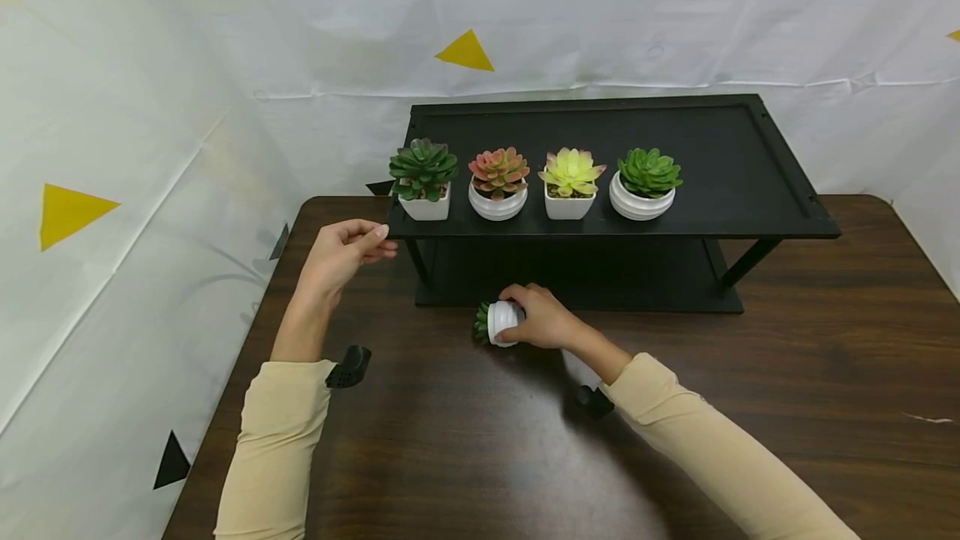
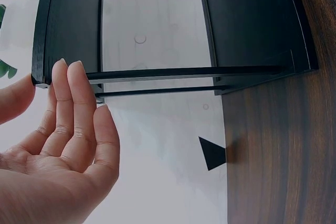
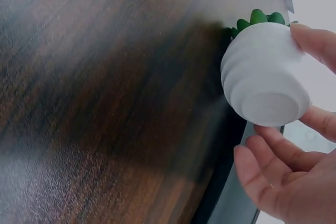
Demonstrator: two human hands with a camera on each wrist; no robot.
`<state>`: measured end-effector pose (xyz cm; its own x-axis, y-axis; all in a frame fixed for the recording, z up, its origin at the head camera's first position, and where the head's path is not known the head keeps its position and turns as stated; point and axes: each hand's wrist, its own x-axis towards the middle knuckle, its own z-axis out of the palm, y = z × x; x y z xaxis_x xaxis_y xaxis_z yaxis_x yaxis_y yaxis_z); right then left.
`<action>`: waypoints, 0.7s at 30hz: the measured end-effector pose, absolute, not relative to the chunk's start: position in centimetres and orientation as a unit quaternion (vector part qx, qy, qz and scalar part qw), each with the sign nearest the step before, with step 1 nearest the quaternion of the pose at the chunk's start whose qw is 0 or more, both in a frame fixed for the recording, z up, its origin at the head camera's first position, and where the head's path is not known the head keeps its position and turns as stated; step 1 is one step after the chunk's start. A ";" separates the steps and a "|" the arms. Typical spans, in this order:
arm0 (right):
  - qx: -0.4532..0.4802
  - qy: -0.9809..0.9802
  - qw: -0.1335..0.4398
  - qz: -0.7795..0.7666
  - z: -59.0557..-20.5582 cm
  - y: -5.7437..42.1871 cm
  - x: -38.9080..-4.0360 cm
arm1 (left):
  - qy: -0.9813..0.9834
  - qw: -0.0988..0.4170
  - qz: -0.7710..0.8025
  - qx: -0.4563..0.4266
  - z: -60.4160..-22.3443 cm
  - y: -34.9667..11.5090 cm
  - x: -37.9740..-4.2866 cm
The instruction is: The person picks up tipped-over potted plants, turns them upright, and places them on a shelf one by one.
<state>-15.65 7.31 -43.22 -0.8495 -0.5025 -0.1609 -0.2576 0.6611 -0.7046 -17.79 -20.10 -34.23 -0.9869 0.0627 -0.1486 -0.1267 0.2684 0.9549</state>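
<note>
My right hand [image 1: 542,317] grips a small white round pot with a green succulent [image 1: 503,323] between thumb and fingers. The pot is tipped on its side, leaves pointing left, in front of the shelf. In the right wrist view its smooth base and ridged wall [image 3: 268,74] face the camera, and only the leaf tips show. At the left front corner of a black two-level shelf [image 1: 720,157], my left hand [image 1: 341,252] pinches the top board's edge. In the left wrist view the thumb lies on the board's upper side and the fingers [image 2: 79,108] beneath it.
Along the shelf's top front edge stand a dark green succulent [image 1: 423,169], a reddish one [image 1: 499,173], a yellow-green one [image 1: 571,173] and a bright green one [image 1: 648,173], in white pots. The shelf stands on a brown wooden table [image 1: 450,440] before white sheeting.
</note>
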 end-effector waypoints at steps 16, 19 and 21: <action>-0.200 0.911 0.190 -0.307 -42.7 7.4 -15.0 | 0.793 0.077 0.604 -0.018 -34.3 -20.1 -17.7; -0.198 0.908 0.195 -0.313 -42.6 7.7 -15.0 | 0.791 0.077 0.606 -0.018 -34.4 -20.1 -17.7; -0.198 0.905 0.199 -0.320 -42.7 8.0 -15.0 | 0.790 0.077 0.607 -0.016 -34.4 -20.1 -17.8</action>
